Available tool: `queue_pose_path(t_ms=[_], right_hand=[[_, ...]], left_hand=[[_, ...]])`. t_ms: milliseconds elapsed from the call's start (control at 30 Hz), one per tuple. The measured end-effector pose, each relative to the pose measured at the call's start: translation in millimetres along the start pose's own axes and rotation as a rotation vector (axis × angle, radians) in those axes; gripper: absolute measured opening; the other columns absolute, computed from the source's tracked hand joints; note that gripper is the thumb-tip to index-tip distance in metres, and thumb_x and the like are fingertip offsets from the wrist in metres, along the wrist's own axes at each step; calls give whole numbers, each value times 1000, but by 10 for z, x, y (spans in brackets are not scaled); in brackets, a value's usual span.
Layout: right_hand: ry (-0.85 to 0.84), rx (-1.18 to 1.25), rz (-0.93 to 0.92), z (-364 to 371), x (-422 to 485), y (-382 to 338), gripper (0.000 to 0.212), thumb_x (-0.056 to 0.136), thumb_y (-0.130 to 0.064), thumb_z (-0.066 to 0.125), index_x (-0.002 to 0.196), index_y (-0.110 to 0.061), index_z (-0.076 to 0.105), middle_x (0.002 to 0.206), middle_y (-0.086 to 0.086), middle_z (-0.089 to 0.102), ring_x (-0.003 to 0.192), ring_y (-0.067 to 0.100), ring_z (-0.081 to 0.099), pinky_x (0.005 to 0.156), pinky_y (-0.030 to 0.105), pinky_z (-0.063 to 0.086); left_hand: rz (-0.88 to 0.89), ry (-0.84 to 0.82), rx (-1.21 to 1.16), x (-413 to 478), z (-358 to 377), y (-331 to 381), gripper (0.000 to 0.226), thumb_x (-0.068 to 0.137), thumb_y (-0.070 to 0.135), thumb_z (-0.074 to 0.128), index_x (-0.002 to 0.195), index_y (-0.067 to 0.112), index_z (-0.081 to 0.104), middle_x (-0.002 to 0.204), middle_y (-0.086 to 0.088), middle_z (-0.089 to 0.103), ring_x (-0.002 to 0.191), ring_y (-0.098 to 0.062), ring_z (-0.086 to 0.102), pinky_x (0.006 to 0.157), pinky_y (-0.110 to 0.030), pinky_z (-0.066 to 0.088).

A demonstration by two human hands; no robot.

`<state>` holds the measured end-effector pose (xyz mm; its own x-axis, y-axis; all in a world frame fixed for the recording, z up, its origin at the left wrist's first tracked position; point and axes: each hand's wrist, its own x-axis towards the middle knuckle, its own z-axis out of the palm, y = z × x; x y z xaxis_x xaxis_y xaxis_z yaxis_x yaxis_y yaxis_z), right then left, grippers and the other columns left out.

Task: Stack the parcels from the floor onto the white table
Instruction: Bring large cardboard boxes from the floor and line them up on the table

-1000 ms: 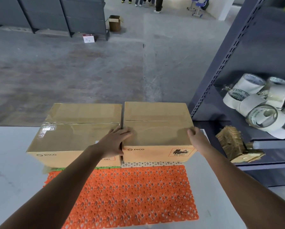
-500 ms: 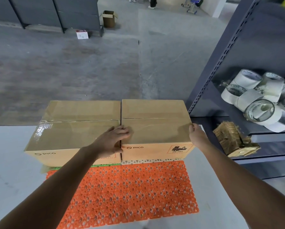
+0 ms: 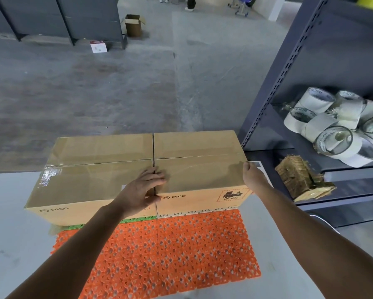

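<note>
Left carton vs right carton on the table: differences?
Left carton sits over a green tile strip, right carton over a white strip. Right hand grips only the right carton's edge; left hand lies across both cartons' seam. Shared: brown cardboard, PICO print, taped tops, sides touching.

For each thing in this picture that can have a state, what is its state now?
left parcel, taped shut, on the mat
right parcel, shut, touching the left parcel
left hand, fingers flat over the seam between parcels
right hand, grips the right parcel's right edge
small box on the floor, flaps open
</note>
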<state>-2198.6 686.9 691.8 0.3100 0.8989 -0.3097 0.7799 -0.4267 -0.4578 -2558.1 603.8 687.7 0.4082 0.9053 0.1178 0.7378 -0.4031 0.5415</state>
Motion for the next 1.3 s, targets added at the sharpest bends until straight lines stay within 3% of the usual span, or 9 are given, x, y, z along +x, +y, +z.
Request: queue_pose_path(t_ms=[133,233,300,500,667,767,1033,1300], right_hand=[[104,-199,-50,41,-22,-55,50,104,-38,20,138,-6,37,129,25,51,112,40,54,83,43,44],[140,-399,-134,58,-123,-108,50,104,-36,23,148,-13,24,138,24,41,122,38,45,87,45,45],[100,-483,-164,90,-224,-132,52,103,-38,21,151,-18,15,141,25,36,125,39,40,89,47,45],[20,-584,-212,100,-490,-147,59,100,-51,17,153,-29,5,153,20,14,130,40,32,98,53,39],[-30,-589,-339,54,-801,6,59,98,-55,28,152,-35,13,158,7,12,142,35,15,107,59,30],[-57,-608,-370,66,-1019,111,60,99,-54,30,153,-35,13,160,3,9,146,31,8,111,57,28],[-132,-549,-466,214,-1653,493,57,100,-39,41,153,-29,21,161,6,14,145,29,18,110,52,34],[-229,-438,-633,470,-2266,811,59,99,-38,43,153,-28,22,159,8,16,141,32,26,108,50,36]], left_hand=[[1,-5,77,-21,37,-21,59,88,30,66,142,30,41,158,7,15,143,-11,17,110,-26,31],[-10,-14,191,-33,94,-10,64,91,35,61,147,34,31,160,-2,11,146,-15,-1,117,-33,13],[4,-16,296,-23,108,5,64,92,38,58,148,32,29,159,-7,15,147,-19,0,119,-36,0],[-43,-95,449,55,73,70,61,92,43,51,146,28,28,156,-7,20,146,-26,11,119,-43,5],[-83,-118,434,152,46,240,52,90,39,51,136,18,40,145,-6,33,138,-27,25,113,-44,24],[-92,-124,428,107,92,372,50,91,36,50,136,17,40,144,-7,33,139,-27,24,113,-43,26],[-170,-104,280,-511,254,843,53,94,33,50,142,17,34,148,-7,29,139,-24,23,111,-42,31],[-436,25,172,-1547,396,1397,55,92,27,54,142,14,35,146,-8,35,137,-25,25,111,-42,30]])
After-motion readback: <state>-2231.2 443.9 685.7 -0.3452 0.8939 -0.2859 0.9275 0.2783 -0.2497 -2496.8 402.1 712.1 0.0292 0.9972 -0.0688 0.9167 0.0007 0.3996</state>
